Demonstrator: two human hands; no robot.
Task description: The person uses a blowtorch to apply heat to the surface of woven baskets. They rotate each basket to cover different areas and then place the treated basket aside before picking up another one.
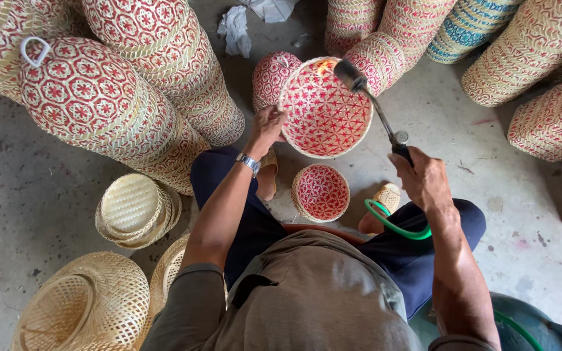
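From the head cam, the left hand (267, 127) reached out, fingers pinching the near-left rim of a red woven basket (325, 107) tilted open toward the camera. The right hand (424, 179) had its fingers wrapped around a gas torch (375, 107), flame at the basket's far rim. A smaller red basket (321, 192) sat on the floor between the knees.

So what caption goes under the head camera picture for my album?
Left hand tilts a red woven basket while right hand aims a gas torch at its rim.
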